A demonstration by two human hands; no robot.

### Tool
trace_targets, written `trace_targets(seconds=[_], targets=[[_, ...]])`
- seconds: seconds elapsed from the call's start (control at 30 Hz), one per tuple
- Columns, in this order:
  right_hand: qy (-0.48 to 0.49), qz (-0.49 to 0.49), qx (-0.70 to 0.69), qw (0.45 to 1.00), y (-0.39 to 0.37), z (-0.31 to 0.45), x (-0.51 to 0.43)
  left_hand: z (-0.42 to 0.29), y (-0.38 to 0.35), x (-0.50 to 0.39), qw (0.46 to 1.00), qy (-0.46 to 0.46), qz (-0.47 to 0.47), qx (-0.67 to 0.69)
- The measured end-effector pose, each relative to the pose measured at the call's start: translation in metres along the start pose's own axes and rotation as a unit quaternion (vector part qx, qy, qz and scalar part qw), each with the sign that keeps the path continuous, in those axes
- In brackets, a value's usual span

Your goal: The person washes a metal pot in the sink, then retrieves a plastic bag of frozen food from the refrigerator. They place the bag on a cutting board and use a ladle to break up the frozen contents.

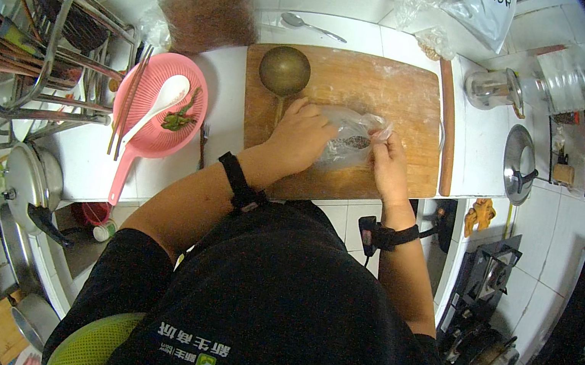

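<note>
A clear plastic bag (346, 158) with a small dark, granular heap inside lies over a wooden cutting board (344, 81). My right hand (390, 161) pinches the bag's right edge between thumb and fingers. Curled over the bag's left side, my left hand (300, 137) grips it, fingertips partly hidden. A brass-coloured ladle (284, 70) rests on the board just beyond my left hand, its handle running down beside the wrist. White powder is smeared on the board.
Left of the board, a pink strainer (119, 177) holds a white spoon (173, 92), chopsticks (131, 97) and green leaves (181, 116). A rolling pin (445, 127) lies along the right side. Behind are a metal spoon (312, 27) and a large bag of brown contents (210, 12).
</note>
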State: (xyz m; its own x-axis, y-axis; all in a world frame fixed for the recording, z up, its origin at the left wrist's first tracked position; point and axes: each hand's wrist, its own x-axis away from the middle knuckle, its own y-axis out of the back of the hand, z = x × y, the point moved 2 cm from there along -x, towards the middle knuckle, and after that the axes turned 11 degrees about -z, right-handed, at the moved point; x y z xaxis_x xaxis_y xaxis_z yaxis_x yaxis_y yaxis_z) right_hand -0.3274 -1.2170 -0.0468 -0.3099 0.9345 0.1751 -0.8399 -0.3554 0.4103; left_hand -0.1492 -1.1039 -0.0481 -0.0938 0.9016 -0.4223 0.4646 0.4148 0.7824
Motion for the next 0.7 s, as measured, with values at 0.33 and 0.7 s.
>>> trace_targets(seconds=[0.33,0.7], targets=[[0.219,-0.023,0.219,0.951,-0.002,0.003,-0.004,0.004,0.024,0.016,0.999,-0.017,-0.007,0.028],[0.051,-0.052,-0.082,0.994,0.006,0.007,-0.012,0.006,0.036,0.021,0.977,0.105,-0.110,0.151]])
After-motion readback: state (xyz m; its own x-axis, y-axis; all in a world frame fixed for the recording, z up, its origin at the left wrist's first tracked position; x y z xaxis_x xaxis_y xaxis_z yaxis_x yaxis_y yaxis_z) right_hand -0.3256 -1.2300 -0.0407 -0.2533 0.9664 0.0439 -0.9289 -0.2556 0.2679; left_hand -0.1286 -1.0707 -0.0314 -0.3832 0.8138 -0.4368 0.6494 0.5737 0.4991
